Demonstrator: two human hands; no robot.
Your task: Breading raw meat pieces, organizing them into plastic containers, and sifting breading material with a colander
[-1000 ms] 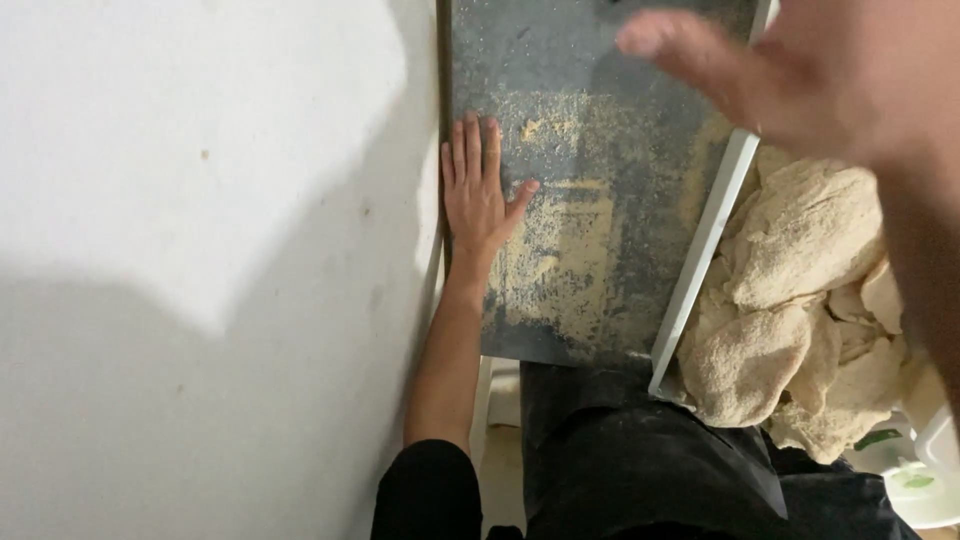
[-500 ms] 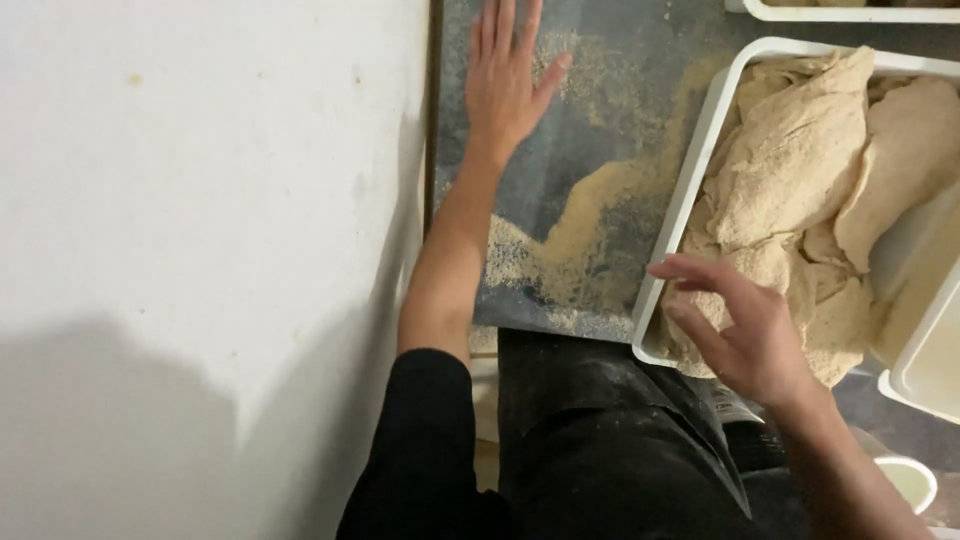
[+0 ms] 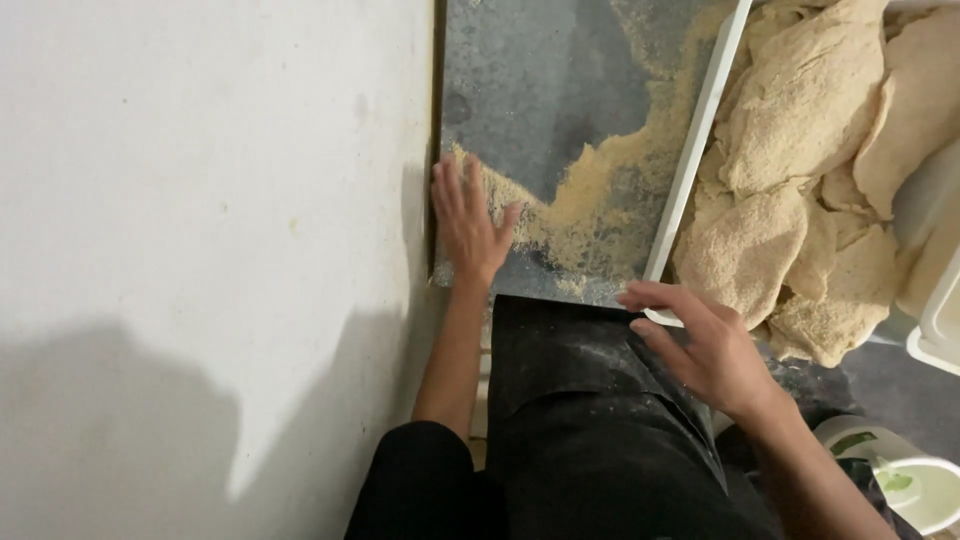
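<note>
Left hand (image 3: 466, 228) flat on crumbs (image 3: 590, 205), white wall (image 3: 210, 200) beside, breaded-cutlet tray (image 3: 700, 150) right

Left hand (image 3: 468, 225): flat, palm down, fingers spread and extended, forearm bare, sleeve black, lying on the worktop (image 3: 545, 90). Right hand (image 3: 705, 345): open, fingers loosely curved, hovering at the worktop's near edge, empty.

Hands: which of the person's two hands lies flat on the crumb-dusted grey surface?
The left hand, pressed palm-down on the grey surface beside the white wall, at the crumb pile. The right hand hovers by the corner of the white tray instead.
</note>
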